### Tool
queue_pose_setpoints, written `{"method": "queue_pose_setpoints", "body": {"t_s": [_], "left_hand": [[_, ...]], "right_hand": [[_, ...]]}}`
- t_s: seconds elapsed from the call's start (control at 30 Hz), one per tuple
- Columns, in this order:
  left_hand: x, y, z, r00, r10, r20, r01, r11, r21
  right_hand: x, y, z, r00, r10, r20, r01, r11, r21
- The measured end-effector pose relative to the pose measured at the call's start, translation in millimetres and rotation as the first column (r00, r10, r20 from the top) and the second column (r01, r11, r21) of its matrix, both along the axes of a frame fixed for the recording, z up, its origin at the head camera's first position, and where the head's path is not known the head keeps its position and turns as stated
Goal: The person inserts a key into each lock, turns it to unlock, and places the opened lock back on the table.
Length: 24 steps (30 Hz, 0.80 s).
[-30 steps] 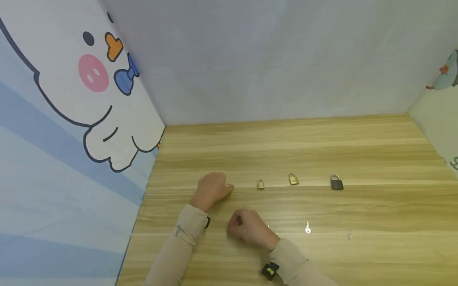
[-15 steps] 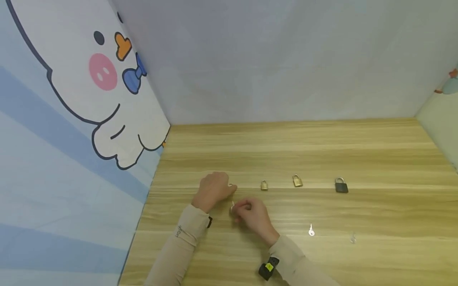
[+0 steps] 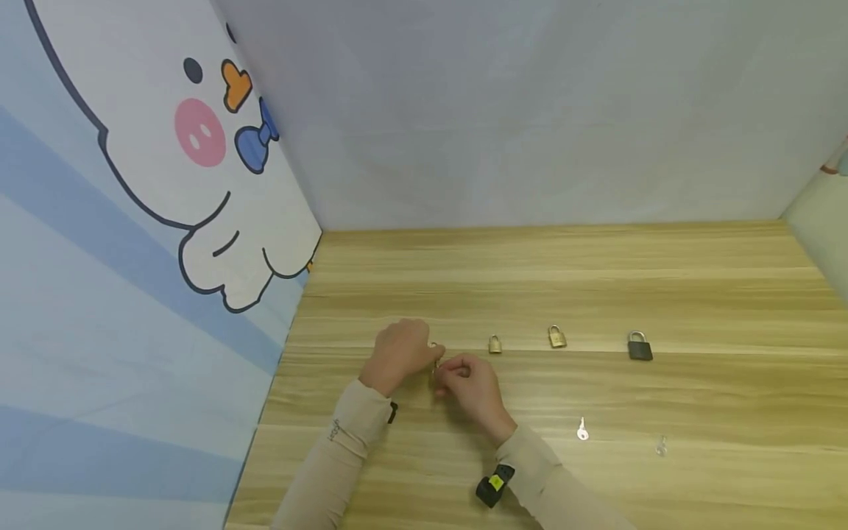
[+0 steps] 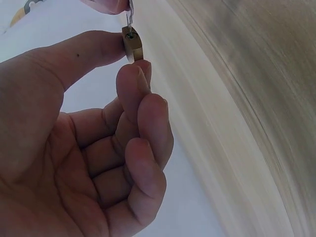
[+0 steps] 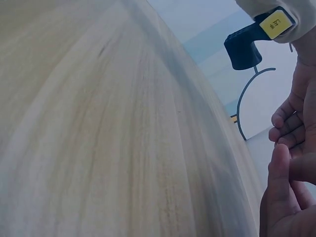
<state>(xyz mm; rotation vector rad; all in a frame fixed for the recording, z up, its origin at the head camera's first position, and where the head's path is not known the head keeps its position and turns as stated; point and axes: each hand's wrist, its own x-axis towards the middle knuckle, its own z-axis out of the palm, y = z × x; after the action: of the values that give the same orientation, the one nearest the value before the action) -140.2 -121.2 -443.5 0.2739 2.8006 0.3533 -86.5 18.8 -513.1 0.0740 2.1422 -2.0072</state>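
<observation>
In the left wrist view a small brass padlock (image 4: 134,48) is pinched between thumb and fingertips of my left hand (image 3: 400,355), its keyhole face turned to the key. My right hand (image 3: 475,394) pinches a thin silver key (image 4: 130,19), whose tip meets the keyhole; how deep it sits I cannot tell. From the head view, the two hands' fingertips almost touch over the left part of the table and mostly cover the padlock. The right wrist view catches the right hand's fingers (image 5: 280,175) at its edge, the key hidden there.
On the wooden table (image 3: 530,280) lie a small brass padlock (image 3: 495,345), a larger brass padlock (image 3: 557,338) and a black padlock (image 3: 640,347) in a row. Nearer are a silver key (image 3: 582,429) and another faint key (image 3: 661,446). A printed wall (image 3: 152,294) borders the left.
My right hand has moved forward with the key, up to the padlock in my left hand. The left hand has stayed about where it was, while the head view has shifted slightly.
</observation>
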Motion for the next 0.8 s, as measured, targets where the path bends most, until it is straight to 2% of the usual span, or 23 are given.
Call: {"method": "queue_pose_setpoints", "body": {"t_s": [0.57, 0.8], "left_hand": [[0.8, 1.6, -1.9, 1.0, -0.007, 0.005, 0.007, 0.999, -0.051], [0.9, 1.2, -2.5, 1.0, -0.003, 0.012, 0.004, 1.0, -0.024]], "right_hand": [[-1.3, -6, -4.7, 0.998, -0.065, 0.002, 0.065, 0.994, -0.092], [0.2, -12, -6.1, 0.995, -0.101, 0.017, 0.103, 0.983, -0.152]]}}
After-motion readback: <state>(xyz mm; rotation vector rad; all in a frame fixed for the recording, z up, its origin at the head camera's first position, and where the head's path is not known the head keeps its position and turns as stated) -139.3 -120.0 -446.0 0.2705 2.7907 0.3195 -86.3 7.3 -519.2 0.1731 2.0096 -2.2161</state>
